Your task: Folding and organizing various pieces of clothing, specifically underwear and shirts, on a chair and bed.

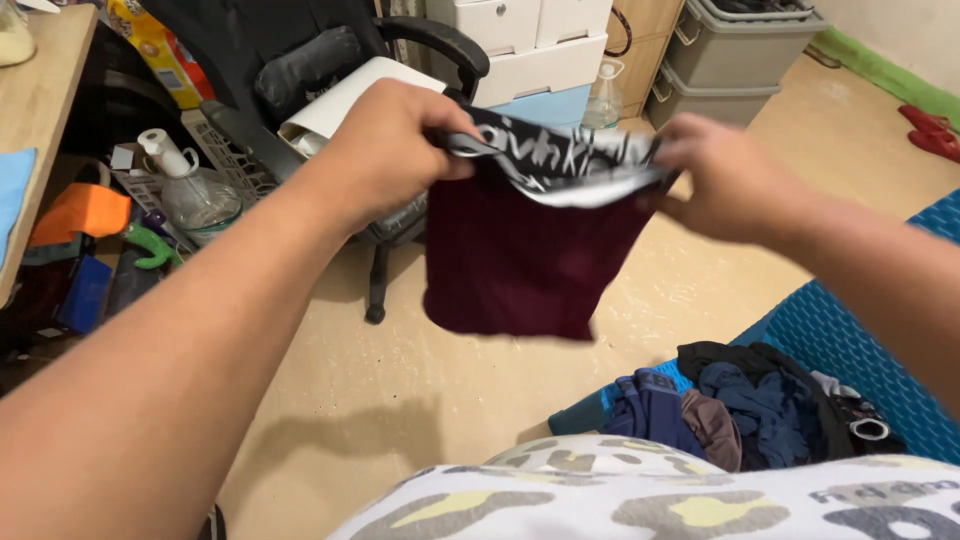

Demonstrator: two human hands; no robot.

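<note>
A dark maroon pair of underwear with a black, white-lettered waistband hangs in the air in front of me. My left hand grips the waistband's left end. Its right end is pinched by my right hand. The cloth is stretched between the two hands and droops below them, above the beige floor. My patterned knee or lap fills the bottom edge.
A heap of dark clothes lies on a blue mat at the lower right. A black office chair stands behind the garment, white drawers and grey bins at the back, clutter and a clear jug at left.
</note>
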